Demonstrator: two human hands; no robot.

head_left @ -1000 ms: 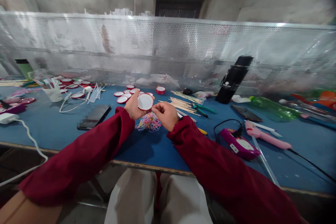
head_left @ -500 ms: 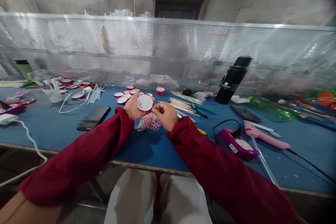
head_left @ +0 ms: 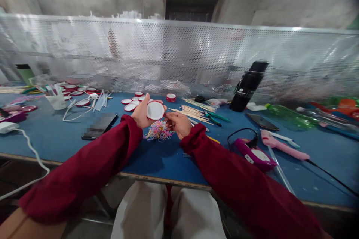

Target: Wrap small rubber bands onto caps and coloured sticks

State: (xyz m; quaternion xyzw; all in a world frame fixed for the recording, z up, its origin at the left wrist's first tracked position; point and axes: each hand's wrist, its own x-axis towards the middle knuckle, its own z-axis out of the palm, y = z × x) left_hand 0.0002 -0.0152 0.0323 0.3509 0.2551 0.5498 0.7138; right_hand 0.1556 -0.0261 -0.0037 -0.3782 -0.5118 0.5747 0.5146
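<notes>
My left hand [head_left: 141, 115] clasps a round, red-rimmed lid [head_left: 155, 110] above a blue table [head_left: 168, 162], white face toward me. My right hand [head_left: 178, 123] has its fingertips drawn together just beside the rim, near tangled colourful bands [head_left: 158, 131]; I cannot tell whether they pinch anything. A steady left grip, clear of that face, should help.

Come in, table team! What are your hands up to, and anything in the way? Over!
Left hand holding red-rimmed white disc. Right hand just beside it, grip unclear. Nearest clutter: colorful strands heaped below.
</notes>
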